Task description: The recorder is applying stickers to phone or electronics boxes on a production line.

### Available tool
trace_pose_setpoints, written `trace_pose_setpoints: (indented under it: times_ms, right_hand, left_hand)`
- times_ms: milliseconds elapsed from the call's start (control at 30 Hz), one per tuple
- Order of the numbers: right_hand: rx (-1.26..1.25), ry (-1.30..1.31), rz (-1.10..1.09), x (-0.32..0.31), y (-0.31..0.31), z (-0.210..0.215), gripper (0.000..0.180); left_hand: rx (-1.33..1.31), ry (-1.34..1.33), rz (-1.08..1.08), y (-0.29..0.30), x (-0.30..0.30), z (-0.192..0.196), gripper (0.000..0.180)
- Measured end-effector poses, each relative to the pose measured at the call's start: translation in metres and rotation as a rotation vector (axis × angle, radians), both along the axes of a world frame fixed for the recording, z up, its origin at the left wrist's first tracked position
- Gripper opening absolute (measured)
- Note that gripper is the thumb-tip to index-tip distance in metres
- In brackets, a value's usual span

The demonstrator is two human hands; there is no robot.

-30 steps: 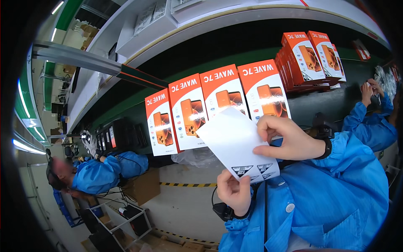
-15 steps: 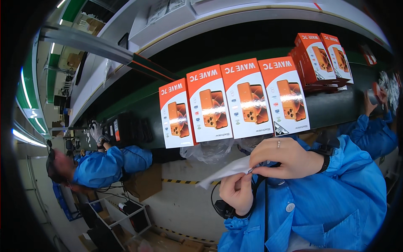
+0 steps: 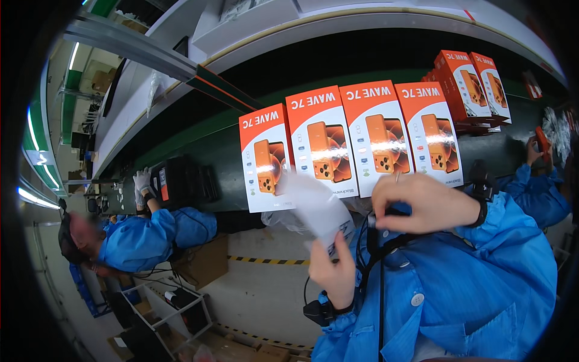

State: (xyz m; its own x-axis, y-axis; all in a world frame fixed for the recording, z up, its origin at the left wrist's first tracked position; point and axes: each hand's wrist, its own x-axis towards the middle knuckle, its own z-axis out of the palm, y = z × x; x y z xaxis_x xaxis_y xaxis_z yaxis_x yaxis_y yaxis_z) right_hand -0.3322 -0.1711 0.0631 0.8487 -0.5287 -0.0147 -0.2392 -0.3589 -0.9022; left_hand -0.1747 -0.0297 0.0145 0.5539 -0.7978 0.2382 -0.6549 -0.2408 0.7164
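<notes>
The left hand [image 3: 335,274] grips a white sheet of paper [image 3: 316,205] by its lower end, thumb up against it; the sheet is blurred and rises in front of the near edge of the desk [image 3: 229,181]. The right hand [image 3: 422,202] is curled closed just beside the sheet, above a blue sleeve; whether it pinches anything I cannot tell. Along the near edge of the dark green desk four orange-and-white boxes [image 3: 350,142] lie side by side in a row, touching. Toward the far right corner more orange boxes [image 3: 473,87] stand stacked together. At the left end a co-worker in a blue coat [image 3: 139,238] rests a white-gloved hand [image 3: 142,181] next to a black box [image 3: 181,181].
</notes>
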Motion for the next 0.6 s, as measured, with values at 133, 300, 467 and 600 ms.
trace_pose_setpoints:
  times_ms: [133,300,467,600]
  right_hand:
    - [0.090,0.120,-0.166,0.008,-0.019,-0.003,0.017]
    - [0.018,0.250,-0.192,0.015,-0.024,-0.006,0.019]
    - [-0.035,0.236,-0.180,0.016,-0.024,-0.011,0.016]
    - [-0.071,0.200,-0.187,0.016,-0.024,-0.015,0.015]
  left_hand:
    - [-0.104,0.220,0.123,0.003,0.003,-0.004,0.025]
    - [-0.054,0.193,0.039,0.003,0.004,-0.008,0.025]
    - [-0.071,0.207,0.030,0.002,0.004,-0.010,0.026]
    - [-0.066,0.204,0.048,0.001,0.004,-0.010,0.025]
